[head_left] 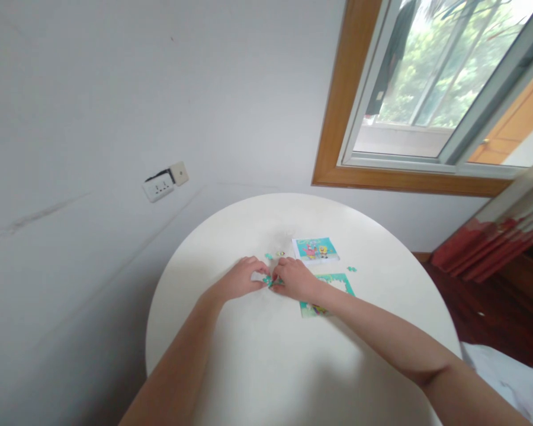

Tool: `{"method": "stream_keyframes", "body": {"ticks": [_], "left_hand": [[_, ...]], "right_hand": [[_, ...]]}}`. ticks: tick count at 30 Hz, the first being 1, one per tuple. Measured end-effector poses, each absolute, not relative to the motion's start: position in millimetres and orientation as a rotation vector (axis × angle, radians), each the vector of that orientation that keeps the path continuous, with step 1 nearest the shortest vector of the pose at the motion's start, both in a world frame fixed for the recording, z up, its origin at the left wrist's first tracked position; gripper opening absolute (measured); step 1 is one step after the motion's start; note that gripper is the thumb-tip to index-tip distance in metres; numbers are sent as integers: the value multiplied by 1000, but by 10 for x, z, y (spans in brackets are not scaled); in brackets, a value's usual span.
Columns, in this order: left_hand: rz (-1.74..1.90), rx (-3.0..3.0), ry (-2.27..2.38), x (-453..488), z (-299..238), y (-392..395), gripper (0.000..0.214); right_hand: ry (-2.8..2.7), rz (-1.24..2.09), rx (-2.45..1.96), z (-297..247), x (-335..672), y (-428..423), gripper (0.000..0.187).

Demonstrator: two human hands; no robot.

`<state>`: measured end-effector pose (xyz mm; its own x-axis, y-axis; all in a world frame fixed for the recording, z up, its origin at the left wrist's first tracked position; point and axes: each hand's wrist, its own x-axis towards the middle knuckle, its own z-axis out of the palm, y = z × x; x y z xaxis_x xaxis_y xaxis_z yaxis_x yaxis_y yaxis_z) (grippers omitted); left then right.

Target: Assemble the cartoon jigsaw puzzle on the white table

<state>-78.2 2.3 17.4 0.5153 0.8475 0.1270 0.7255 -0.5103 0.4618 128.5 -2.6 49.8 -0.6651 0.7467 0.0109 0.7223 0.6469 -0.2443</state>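
Observation:
My left hand (243,278) and my right hand (294,278) meet near the middle of a round white table (257,361). Both pinch small teal jigsaw pieces (270,281) between their fingertips. A partly built puzzle (333,287) with a teal border lies under my right wrist. Behind it sits the puzzle's picture card (315,249), teal with cartoon figures. A few loose pieces (275,255) lie just beyond my fingers, and another loose piece (352,269) lies right of the puzzle.
The table stands against a white wall with a power socket (159,188) at the left. A wood-framed window (430,94) is at the upper right. Red striped fabric (497,242) hangs beyond the table's right edge.

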Motion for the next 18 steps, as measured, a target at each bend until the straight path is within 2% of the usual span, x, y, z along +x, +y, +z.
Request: {"method": "stream_keyframes", "body": {"ticks": [11, 18], "left_hand": [[430, 2413, 1239, -808, 201, 18, 23], [425, 2419, 1195, -804, 235, -5, 18]], "right_hand": [[-2721, 507, -1204, 391, 1240, 77, 17], [-2682, 473, -1238, 396, 1263, 7, 21]]}}
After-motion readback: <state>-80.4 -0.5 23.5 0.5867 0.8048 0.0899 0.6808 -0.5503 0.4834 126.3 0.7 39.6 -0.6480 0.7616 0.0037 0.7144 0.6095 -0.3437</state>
